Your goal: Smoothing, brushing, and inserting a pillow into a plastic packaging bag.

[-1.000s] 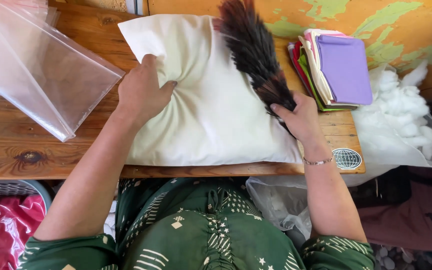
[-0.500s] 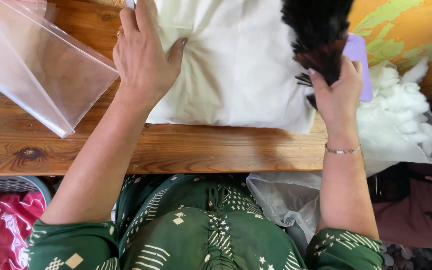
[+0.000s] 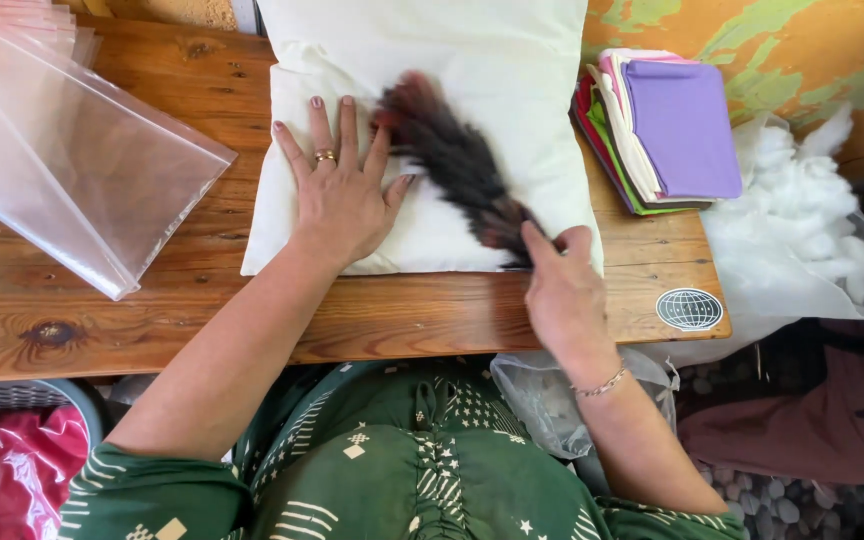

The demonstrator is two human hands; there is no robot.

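Observation:
A cream pillow (image 3: pixel 472 80) lies on the wooden table (image 3: pixel 392 315), its far part running out of the top of the view. My left hand (image 3: pixel 342 195) rests flat on the pillow's near left part, fingers spread, a ring on one finger. My right hand (image 3: pixel 562 290) grips the handle end of a dark brown feather duster (image 3: pixel 447 155). The duster's feathers lie blurred across the middle of the pillow, close to my left thumb.
Clear plastic bags (image 3: pixel 62 150) lie on the table at the left. A stack of folded coloured cloths (image 3: pixel 667 130), purple on top, sits at the right. White stuffing fibre (image 3: pixel 802 220) in plastic hangs off the right edge. A red bag (image 3: pixel 7 475) lies below left.
The pillow was lifted and shifted away, then laid flat again. My left hand went from gripping it to lying flat. The duster swung from the pillow's right side to its middle.

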